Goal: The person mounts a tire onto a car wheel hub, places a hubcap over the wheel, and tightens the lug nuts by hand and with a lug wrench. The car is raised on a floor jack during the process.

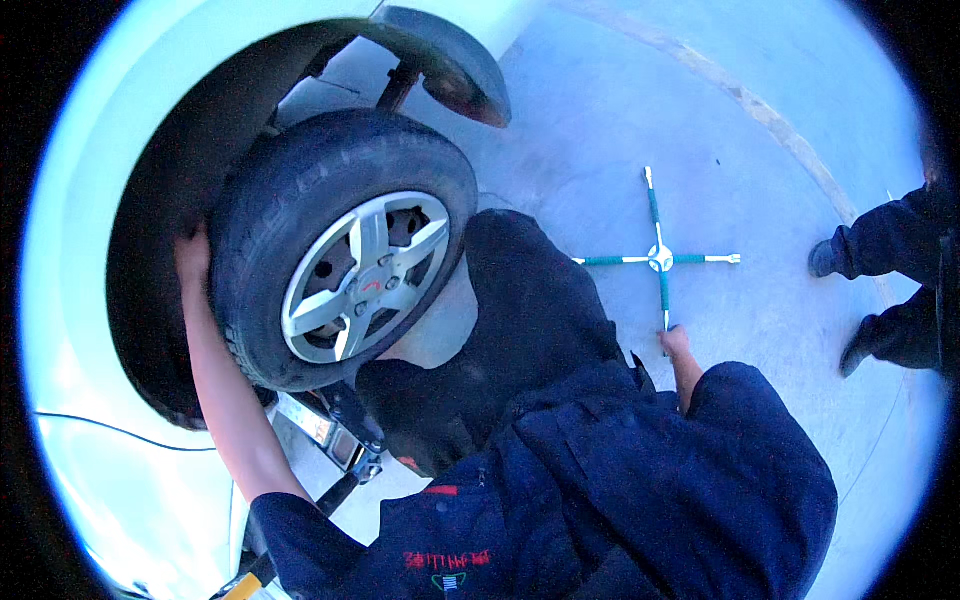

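Wheel (352,252) stands right of the left hand (192,256), whose grip I cannot tell; the right hand (676,341) holds a cross wrench (660,259) by its near end.

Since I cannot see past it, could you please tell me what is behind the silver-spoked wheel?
Behind the silver-spoked wheel, the dark wheel well shows, with the left hand at the edge of the tire. Whatever lies behind its middle is covered.

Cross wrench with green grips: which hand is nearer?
Right: the right hand is at one end of the cross wrench; the left hand is away, beside the tire.
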